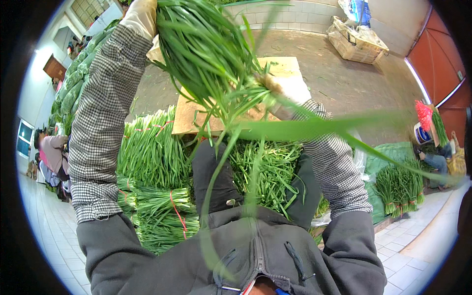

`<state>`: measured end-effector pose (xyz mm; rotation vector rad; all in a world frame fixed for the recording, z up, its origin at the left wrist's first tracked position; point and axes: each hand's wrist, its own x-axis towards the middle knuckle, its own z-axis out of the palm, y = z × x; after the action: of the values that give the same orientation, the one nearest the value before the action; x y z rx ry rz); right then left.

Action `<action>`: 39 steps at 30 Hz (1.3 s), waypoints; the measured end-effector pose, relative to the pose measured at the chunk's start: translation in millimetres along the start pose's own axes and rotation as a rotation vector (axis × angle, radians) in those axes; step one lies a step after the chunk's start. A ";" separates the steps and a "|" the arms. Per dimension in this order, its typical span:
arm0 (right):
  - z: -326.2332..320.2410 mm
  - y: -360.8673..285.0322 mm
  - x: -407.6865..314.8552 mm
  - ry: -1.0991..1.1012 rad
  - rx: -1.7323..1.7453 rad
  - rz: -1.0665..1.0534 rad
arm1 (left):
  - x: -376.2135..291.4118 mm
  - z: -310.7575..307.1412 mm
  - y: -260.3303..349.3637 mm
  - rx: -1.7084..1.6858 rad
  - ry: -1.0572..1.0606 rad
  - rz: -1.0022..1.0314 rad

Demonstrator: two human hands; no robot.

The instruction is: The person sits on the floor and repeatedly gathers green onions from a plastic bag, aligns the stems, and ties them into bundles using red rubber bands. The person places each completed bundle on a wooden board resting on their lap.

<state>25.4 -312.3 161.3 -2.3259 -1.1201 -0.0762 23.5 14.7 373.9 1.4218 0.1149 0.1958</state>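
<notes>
My left hand [142,18], in a pale glove, grips a large bunch of long green leaves [202,55], which look like garlic chives. It holds them raised at the top of the view, and the bunch hides part of its fingers. My right hand [285,90], gloved and blurred, is closed on loose leaves at the bunch's lower right end. Several stray blades hang down close to the camera. Beneath both hands lies a tan board [188,116]. More loose leaves [265,173] are heaped between my knees.
Bundles tied with red bands [166,206] are stacked at my left. Tied bundles [398,184] stand on green sheeting [392,151] at right, near a seated person [438,162]. A plastic crate [356,42] sits by the back wall. Other people [53,155] are at far left.
</notes>
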 end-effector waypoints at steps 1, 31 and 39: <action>16.4 11.7 -5.3 -0.125 0.068 0.142 | -4.5 0.1 8.1 -0.002 -0.039 0.089; 54.4 -41.9 -12.4 -0.071 2.294 -0.031 | -1.5 -48.9 -67.0 -0.176 0.161 0.101; 30.5 -49.5 -13.9 0.022 1.947 0.093 | -3.2 -45.3 -82.7 -0.238 0.004 0.128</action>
<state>-25.6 -282.1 154.1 -0.5728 -0.4605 0.6915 17.1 46.7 285.3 1.1922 0.0030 0.3081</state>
